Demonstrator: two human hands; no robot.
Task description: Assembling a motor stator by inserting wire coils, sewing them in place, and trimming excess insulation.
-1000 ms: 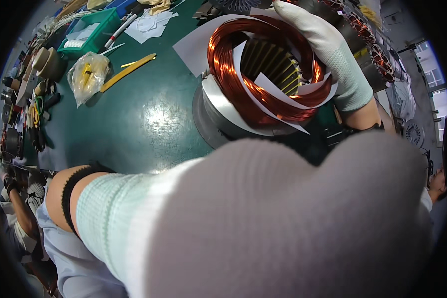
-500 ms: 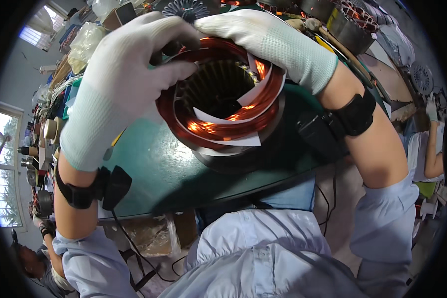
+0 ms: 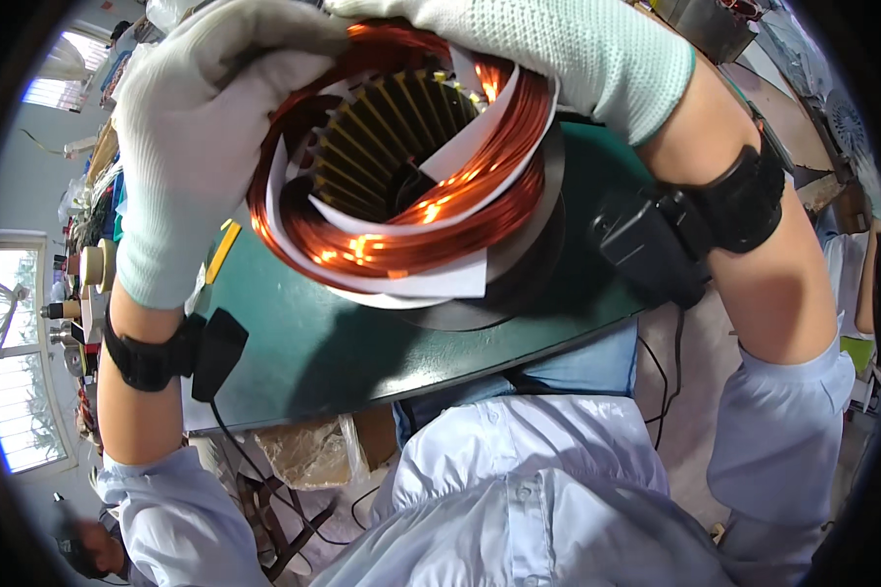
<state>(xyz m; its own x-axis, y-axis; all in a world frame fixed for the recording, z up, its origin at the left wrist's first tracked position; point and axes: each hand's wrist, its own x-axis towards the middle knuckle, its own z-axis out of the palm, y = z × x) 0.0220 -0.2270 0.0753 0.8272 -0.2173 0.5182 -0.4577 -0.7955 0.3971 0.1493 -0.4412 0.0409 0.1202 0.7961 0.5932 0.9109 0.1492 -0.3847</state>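
Note:
A motor stator stands tilted on the bench, with dark slots and yellowish liners inside its bore. Around its near end runs a thick ring of copper winding, interleaved with white insulating paper. My left hand, in a white knitted glove, is closed at the far left of the ring, thumb and fingers pressed together on the wires. My gloved right hand wraps over the far right of the same ring. Its fingertips are partly cut off by the upper edge.
The green bench has its near edge before my lap. A yellow-handled tool lies beside my left wrist. Black devices are strapped to both forearms, with cables hanging down. A plastic-covered box sits below the bench. Other people are at both sides.
The stator appears nearer the upper left and its bore shows more fully. My left thumb and fingers, apart before, have come together on the winding. My right hand stays on the ring.

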